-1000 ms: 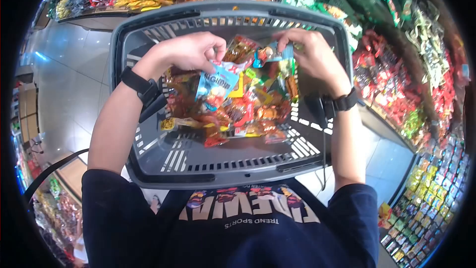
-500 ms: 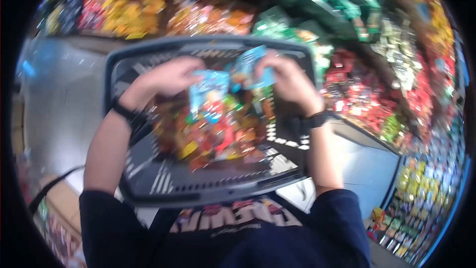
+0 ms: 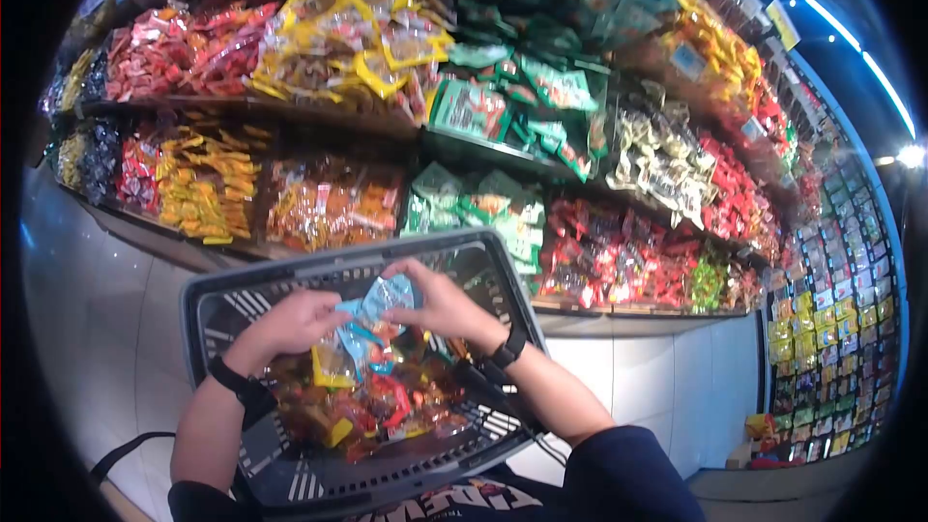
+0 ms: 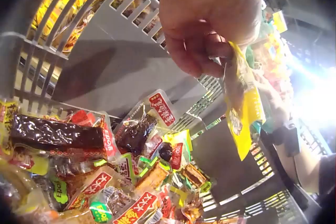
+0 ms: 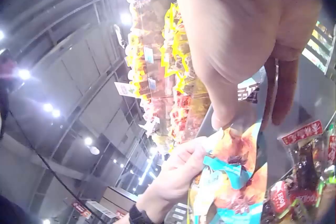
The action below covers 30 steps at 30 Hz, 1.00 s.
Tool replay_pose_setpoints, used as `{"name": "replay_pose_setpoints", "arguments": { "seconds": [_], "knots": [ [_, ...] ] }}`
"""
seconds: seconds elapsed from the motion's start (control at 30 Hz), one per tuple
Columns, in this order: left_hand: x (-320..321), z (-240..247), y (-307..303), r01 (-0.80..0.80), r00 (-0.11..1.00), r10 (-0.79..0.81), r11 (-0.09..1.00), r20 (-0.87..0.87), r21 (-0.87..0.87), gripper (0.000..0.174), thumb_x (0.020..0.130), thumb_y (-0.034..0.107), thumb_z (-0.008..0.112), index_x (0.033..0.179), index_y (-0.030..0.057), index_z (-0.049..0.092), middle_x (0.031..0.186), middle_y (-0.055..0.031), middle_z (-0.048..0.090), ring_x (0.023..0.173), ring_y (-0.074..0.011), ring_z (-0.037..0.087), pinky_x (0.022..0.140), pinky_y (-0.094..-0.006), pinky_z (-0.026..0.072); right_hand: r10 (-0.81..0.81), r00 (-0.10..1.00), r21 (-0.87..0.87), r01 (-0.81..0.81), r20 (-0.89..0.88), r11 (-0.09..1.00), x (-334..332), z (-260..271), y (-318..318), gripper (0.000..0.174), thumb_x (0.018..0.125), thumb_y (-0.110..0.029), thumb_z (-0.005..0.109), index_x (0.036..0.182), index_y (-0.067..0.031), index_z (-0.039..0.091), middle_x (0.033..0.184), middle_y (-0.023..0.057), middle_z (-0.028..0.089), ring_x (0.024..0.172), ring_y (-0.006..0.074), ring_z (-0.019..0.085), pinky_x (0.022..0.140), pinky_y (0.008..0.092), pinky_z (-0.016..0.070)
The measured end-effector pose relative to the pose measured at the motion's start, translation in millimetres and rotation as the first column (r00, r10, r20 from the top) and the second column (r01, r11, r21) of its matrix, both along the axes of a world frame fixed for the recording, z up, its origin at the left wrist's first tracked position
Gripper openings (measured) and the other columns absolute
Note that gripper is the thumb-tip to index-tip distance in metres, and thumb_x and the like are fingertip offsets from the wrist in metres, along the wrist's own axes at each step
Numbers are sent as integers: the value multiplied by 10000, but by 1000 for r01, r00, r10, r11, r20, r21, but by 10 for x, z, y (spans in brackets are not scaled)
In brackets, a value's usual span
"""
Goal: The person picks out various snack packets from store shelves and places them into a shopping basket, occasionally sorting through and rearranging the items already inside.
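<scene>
Above a grey basket (image 3: 198,329), the left hand (image 3: 300,321) pinches the top of blue packets. In the left wrist view a yellow-edged packet (image 4: 242,108) hangs from the fingers of the left hand (image 4: 210,19). The right hand (image 3: 440,307) grips a blue packet (image 3: 389,298) between thumb and fingers. The right wrist view shows the right hand (image 5: 241,35) on a blue and orange packet (image 5: 231,182), whose edge the left hand (image 5: 178,174) also touches. Below both hands lie several wrapped snacks (image 3: 387,406), red, brown and yellow.
Shelves of bagged snacks (image 3: 348,29) run beyond the basket, with red packets (image 3: 619,256) in the lower bins. Small packets hang on a rack (image 3: 831,329) at the right. Pale tiled floor (image 3: 145,329) shows around the basket.
The head view has tilted up to the shelves, and the basket now sits lower and leftward in it. The hands have come closer together, with the blue packets now touching or overlapping.
</scene>
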<state>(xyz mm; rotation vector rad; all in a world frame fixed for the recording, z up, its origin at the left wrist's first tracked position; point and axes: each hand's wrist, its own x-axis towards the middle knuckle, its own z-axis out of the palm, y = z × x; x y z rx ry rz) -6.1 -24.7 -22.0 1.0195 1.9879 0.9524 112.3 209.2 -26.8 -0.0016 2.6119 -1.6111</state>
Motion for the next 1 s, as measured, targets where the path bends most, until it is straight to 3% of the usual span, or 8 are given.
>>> {"name": "replay_pose_setpoints", "arguments": {
  "seconds": [0.13,0.23,0.43,0.57,0.7,0.83,0.97,1.0],
  "knots": [
    [-11,76,-10,112,994,-112,994,-5,-6,215,916,215,614,865,6,620,694,-107,619,623,-124,541,594,-315,440,58,995,-150,-46,79,988,7,36,-35,877,792,-168,778,1480,-39,250,1483,181,357,1313,244,432,1096,343,336],
    [49,57,17,171,985,-168,982,-42,82,276,923,251,593,806,0,599,653,-141,605,591,-267,577,595,-359,448,198,971,-139,-180,131,974,-10,-55,-31,721,797,-191,779,1384,-11,400,1329,146,520,1193,198,509,1011,329,408],
    [27,-56,29,-61,998,61,981,4,187,281,832,245,717,726,-3,636,646,-116,642,574,-147,592,586,-312,469,204,971,-279,-163,124,946,-22,241,-1,319,817,-190,768,1050,-13,640,912,7,673,838,73,583,774,247,474],
    [-26,39,5,-306,944,327,919,-46,250,272,798,260,750,778,-2,678,685,-137,659,636,-162,628,630,-313,486,-223,970,-232,196,-97,953,-43,703,282,290,812,-122,761,1050,-16,633,901,11,660,825,72,581,759,264,486],
    [-79,-31,-88,-209,956,258,932,-139,296,312,804,308,750,774,8,674,693,-161,649,650,-232,647,645,-324,493,-253,482,45,525,-839,850,-106,1529,492,265,790,4,729,1033,-12,624,966,100,665,860,152,625,748,307,509],
    [-75,-30,-74,-121,952,196,946,-234,301,338,819,334,734,761,9,663,686,-153,648,640,-270,648,619,-339,494,177,-149,-4,774,-973,633,-488,2480,952,275,783,34,713,1028,-48,621,985,120,670,877,236,634,770,325,502],
    [-92,45,-88,-99,960,174,943,-218,318,322,824,326,729,758,17,666,657,-148,640,609,-270,643,592,-341,489,432,-169,-39,955,-886,294,-1217,3599,1653,316,815,-88,714,1102,-52,588,996,147,663,885,306,630,798,395,501],
    [-95,95,-99,-103,961,173,948,-216,301,322,824,323,729,757,15,665,658,-150,641,605,-274,642,591,-343,489,370,8,87,976,-929,199,-1461,3831,1830,405,817,-174,718,1164,-33,564,1068,165,647,964,325,614,853,409,485]
  ]
}}
